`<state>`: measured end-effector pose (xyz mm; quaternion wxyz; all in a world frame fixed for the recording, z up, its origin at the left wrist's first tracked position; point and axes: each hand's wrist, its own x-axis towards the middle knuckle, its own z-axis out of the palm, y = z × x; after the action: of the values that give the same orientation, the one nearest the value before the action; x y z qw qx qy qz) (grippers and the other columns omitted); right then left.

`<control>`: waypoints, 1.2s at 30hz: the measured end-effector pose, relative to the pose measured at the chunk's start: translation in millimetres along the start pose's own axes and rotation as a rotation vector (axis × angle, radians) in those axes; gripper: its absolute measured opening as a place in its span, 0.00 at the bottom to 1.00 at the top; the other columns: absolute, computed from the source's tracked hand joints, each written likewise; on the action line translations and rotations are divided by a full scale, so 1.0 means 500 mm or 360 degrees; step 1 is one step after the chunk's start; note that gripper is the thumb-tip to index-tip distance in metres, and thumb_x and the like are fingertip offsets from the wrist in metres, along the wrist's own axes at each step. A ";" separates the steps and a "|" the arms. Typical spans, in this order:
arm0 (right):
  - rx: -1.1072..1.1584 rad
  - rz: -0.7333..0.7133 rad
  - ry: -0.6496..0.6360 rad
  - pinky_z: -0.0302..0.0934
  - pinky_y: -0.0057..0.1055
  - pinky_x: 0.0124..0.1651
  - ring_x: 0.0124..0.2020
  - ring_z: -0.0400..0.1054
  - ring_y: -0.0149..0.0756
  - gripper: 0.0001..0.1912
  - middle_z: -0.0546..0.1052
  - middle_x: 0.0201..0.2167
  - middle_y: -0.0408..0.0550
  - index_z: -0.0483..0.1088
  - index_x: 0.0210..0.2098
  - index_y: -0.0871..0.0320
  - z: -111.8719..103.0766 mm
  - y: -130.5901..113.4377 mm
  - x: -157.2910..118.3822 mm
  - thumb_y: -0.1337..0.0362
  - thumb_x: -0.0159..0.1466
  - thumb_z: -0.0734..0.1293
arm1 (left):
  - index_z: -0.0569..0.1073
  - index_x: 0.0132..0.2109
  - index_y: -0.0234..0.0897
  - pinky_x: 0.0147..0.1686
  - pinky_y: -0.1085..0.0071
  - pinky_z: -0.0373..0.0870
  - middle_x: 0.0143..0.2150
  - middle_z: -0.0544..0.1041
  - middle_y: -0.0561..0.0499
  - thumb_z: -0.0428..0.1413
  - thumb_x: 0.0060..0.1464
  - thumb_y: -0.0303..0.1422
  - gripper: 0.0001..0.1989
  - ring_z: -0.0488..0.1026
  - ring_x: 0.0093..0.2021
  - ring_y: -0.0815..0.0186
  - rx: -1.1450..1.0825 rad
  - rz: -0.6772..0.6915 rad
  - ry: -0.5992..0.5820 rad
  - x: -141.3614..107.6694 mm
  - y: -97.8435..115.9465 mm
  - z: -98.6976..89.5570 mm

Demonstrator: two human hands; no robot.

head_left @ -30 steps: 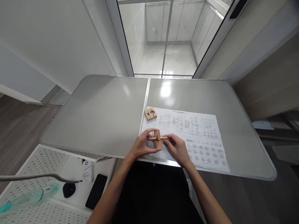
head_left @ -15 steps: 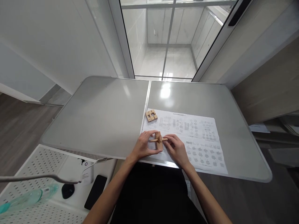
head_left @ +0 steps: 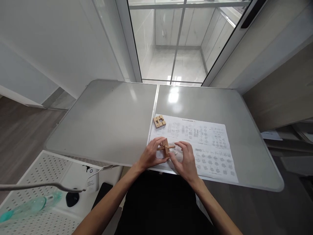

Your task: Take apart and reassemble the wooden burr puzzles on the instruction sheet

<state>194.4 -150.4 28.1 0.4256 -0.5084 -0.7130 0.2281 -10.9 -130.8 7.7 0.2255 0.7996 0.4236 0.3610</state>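
Gripping slim crossed wooden bars (head_left: 165, 147), left hand (head_left: 151, 153), smooth grey tabletop (head_left: 117, 120)

My left forearm (head_left: 110, 195) runs forward and inward from the lower left; my right forearm (head_left: 215, 204) mirrors it from the lower right; both are bare and converge ahead of my torso (head_left: 161, 202). My left hand (head_left: 150, 153) is in a closed pinch configuration; the fingers arch over the far side, the thumb extends along the near side, and the tips point toward my right. My right hand (head_left: 187, 161) is in an open configuration; the index finger and thumb are spread in a C shape facing my left hand; the two hands are near each other, not clasped.
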 end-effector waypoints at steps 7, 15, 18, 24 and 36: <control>0.0020 0.0187 -0.0187 0.62 0.33 0.38 0.32 0.69 0.37 0.10 0.73 0.33 0.44 0.69 0.45 0.55 0.021 -0.039 -0.020 0.55 0.70 0.68 | 0.54 0.72 0.37 0.60 0.50 0.71 0.63 0.68 0.34 0.63 0.59 0.34 0.39 0.69 0.64 0.48 0.0320 0.0139 0.0062 -0.017 -0.004 0.014; 0.0115 0.0533 -0.0172 0.57 0.31 0.32 0.24 0.64 0.34 0.13 0.70 0.26 0.40 0.65 0.37 0.54 0.027 -0.022 -0.046 0.54 0.75 0.59 | 0.50 0.75 0.37 0.57 0.54 0.72 0.62 0.71 0.33 0.62 0.62 0.34 0.41 0.72 0.62 0.49 0.0531 0.0275 0.0090 -0.013 0.008 0.011; 0.0245 0.0627 -0.0193 0.58 0.31 0.33 0.26 0.66 0.36 0.14 0.72 0.26 0.41 0.65 0.36 0.53 0.015 -0.017 -0.040 0.53 0.75 0.59 | 0.49 0.75 0.37 0.59 0.54 0.72 0.62 0.73 0.34 0.62 0.61 0.34 0.43 0.72 0.63 0.50 0.0462 0.0303 0.0078 -0.011 0.007 0.010; 0.0392 0.0756 -0.0325 0.59 0.32 0.34 0.26 0.68 0.37 0.17 0.73 0.24 0.41 0.63 0.31 0.52 -0.012 -0.018 -0.020 0.50 0.74 0.60 | 0.54 0.73 0.37 0.59 0.54 0.74 0.60 0.74 0.36 0.66 0.57 0.42 0.45 0.74 0.61 0.50 0.0254 0.0288 0.0057 -0.001 0.009 0.007; 0.0658 0.0964 -0.0478 0.56 0.32 0.29 0.23 0.59 0.35 0.25 0.65 0.20 0.39 0.63 0.28 0.53 -0.073 -0.059 0.031 0.42 0.73 0.58 | 0.63 0.67 0.39 0.52 0.56 0.77 0.52 0.75 0.42 0.73 0.44 0.48 0.48 0.77 0.51 0.53 -0.0181 0.0044 0.0075 0.064 0.087 -0.021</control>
<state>207.7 -151.0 75.8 0.3234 -0.5602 -0.5242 0.5538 15.7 -127.1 55.8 0.2555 0.7825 0.3965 0.4064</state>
